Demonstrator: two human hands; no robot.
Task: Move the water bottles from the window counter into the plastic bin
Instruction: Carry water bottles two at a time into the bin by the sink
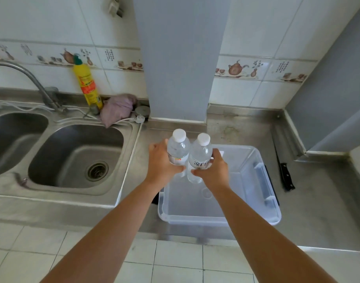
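My left grip (161, 161) is clamped around one water bottle (178, 149), and my right grip (212, 168) is clamped around a second water bottle (200, 158). Both bottles stand upright with their white caps up, side by side and touching each other. I hold them above the far left corner of the plastic bin (220, 218), at about 11 o'clock from its middle; their bottoms seem to be already at the level of the rim or just under it, but I cannot tell if they touch the floor of the bin.

The bin is clear and I see nothing lying inside it. It sits on the steel desk (309, 211), with the sink (77, 156) at 9 o'clock from it and a black-handled knife (285, 174) at 3 o'clock, well apart from my hands.

I judge that the task is at its start or middle: these two bottles are the first to go in, and they only need to be lowered and released. The window counter is not in view, so I cannot say how many bottles are left there.
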